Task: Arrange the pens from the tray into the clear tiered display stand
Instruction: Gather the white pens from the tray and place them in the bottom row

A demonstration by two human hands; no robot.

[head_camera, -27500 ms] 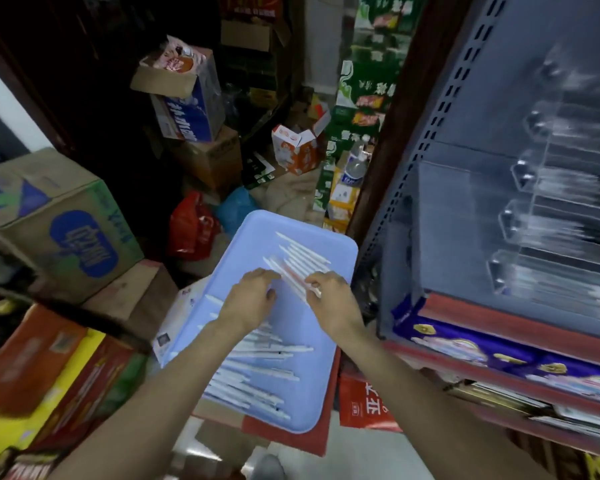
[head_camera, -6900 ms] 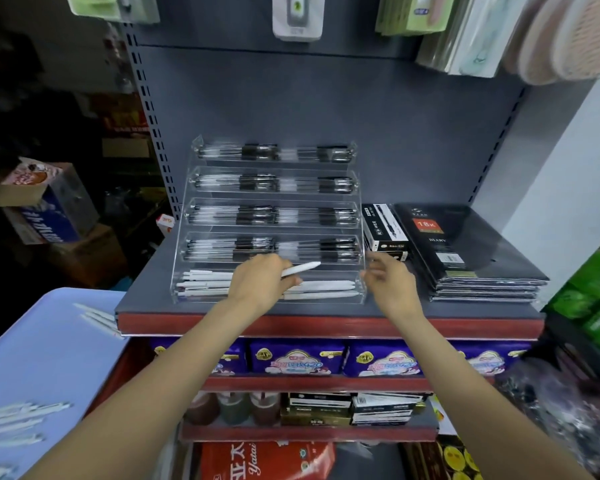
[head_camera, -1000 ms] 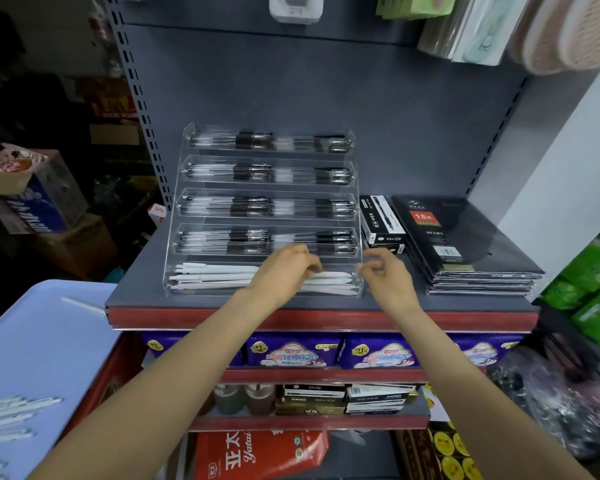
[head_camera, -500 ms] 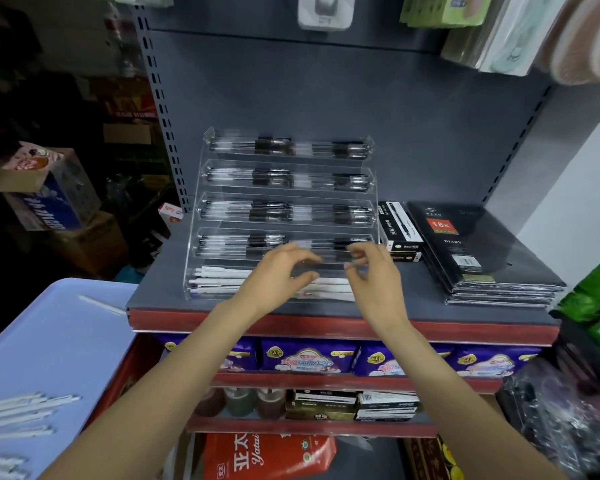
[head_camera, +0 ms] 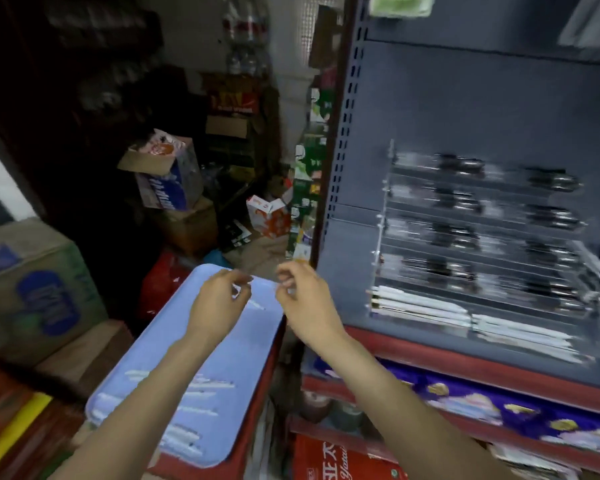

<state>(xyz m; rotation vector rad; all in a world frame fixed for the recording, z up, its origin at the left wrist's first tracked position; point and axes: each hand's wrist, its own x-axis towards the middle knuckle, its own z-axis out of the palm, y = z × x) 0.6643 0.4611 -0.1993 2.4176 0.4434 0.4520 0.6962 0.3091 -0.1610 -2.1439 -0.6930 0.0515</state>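
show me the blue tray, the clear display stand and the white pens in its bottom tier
blue tray (head_camera: 174, 344), head view, bare floor of the tray between the arms
clear display stand (head_camera: 383, 209), head view, its left side wall
white pens (head_camera: 420, 303), head view, middle of the left bundle in the bottom tier

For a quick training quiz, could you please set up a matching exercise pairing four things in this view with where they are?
Things:
1. white pens
2. blue tray
3. black-capped pens
4. purple packets

Places:
A. shelf under the stand
B. lowest tier of the clear stand
C. top tier
D. under both hands, left of the shelving

Pairs: 1-B, 2-D, 3-C, 4-A
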